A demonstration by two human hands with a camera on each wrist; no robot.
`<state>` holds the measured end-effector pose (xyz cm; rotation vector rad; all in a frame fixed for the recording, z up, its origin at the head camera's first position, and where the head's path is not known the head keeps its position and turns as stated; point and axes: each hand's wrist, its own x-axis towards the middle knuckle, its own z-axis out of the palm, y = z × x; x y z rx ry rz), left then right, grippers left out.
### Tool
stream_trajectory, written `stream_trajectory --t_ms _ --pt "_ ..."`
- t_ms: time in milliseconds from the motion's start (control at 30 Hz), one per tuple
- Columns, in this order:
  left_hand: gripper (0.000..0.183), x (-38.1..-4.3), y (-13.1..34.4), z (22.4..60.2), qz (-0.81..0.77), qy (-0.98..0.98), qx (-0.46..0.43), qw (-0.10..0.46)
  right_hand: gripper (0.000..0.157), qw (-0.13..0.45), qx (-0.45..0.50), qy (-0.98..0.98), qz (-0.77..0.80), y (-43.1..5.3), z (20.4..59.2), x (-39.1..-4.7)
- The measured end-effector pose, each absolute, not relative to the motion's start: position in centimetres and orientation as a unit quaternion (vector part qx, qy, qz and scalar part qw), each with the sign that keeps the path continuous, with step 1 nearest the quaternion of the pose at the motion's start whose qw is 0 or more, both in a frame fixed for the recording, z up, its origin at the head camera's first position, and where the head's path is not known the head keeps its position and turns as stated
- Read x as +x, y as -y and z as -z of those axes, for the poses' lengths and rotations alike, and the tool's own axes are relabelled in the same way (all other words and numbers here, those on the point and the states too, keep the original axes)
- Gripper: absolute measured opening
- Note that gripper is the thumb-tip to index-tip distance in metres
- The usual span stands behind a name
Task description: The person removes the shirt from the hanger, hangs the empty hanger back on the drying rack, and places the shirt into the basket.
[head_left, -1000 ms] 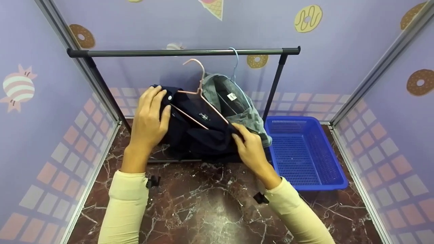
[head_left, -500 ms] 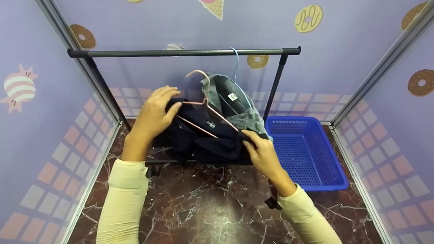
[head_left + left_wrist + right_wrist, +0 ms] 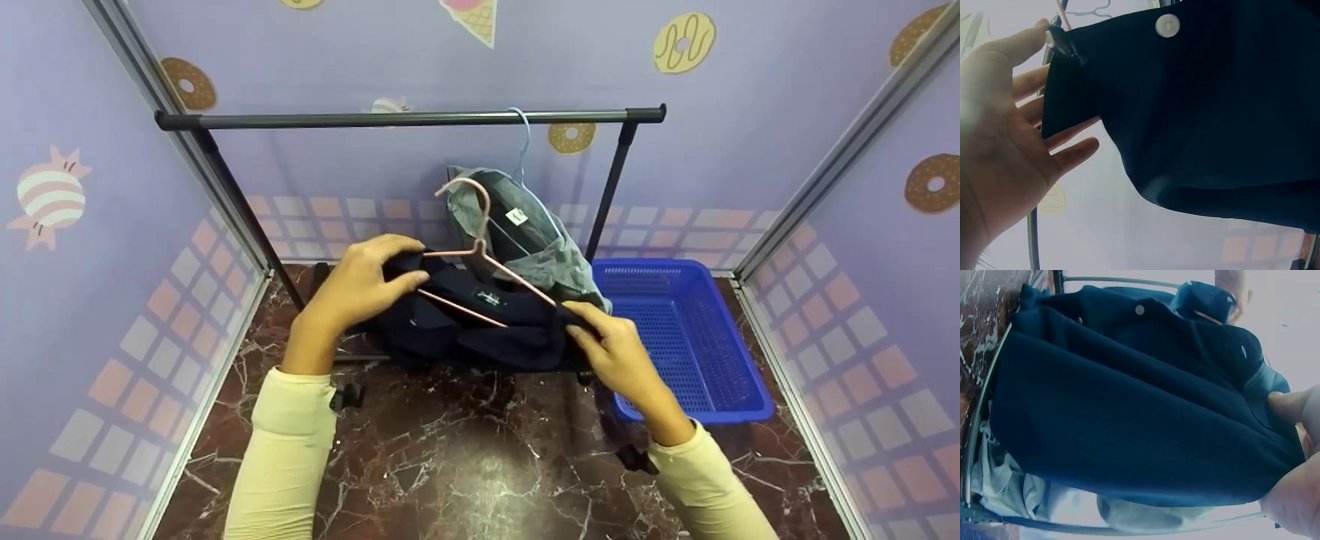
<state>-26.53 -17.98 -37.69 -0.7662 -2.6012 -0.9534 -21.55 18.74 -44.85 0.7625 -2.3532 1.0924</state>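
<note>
A navy button-up shirt (image 3: 450,341) hangs between both hands, with a pink hanger (image 3: 519,276) inside its neck opening and the hook standing free, well below the rack bar. At the collar's left side, my left hand (image 3: 364,285) pinches the cloth; in the left wrist view its thumb lies by a small button and its other fingers (image 3: 1030,81) are behind the collar. On the opposite side, my right hand (image 3: 619,352) grips the shirt's shoulder over the hanger's arm. The right wrist view shows the shirt front (image 3: 1129,416) stretching away from that hand's thumb (image 3: 1286,405).
Behind stands a black clothes rack (image 3: 337,121). A grey-green garment (image 3: 562,270) hangs from its bar on a light blue hanger (image 3: 526,142), partly covered by the navy shirt. To the right, a blue plastic basket (image 3: 739,341) sits on the dark marbled floor (image 3: 465,450).
Both hands have moved right, carrying the navy shirt and pink hanger right and down, so the hook is farther below the bar. The left hand's fingers have come closer over the collar.
</note>
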Motion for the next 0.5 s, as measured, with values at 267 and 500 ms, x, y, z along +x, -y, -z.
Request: stream_trajectory --t_ms 267,500 --pt "0.05 -26.2 17.2 39.5 0.333 0.897 -0.275 0.097 0.032 0.159 0.266 0.854 -0.418 -21.6 45.1 -22.1" --pt "0.055 -25.7 16.4 41.1 0.359 0.892 -0.268 0.059 0.029 0.122 0.298 0.849 -0.419 -23.9 43.9 -22.4"
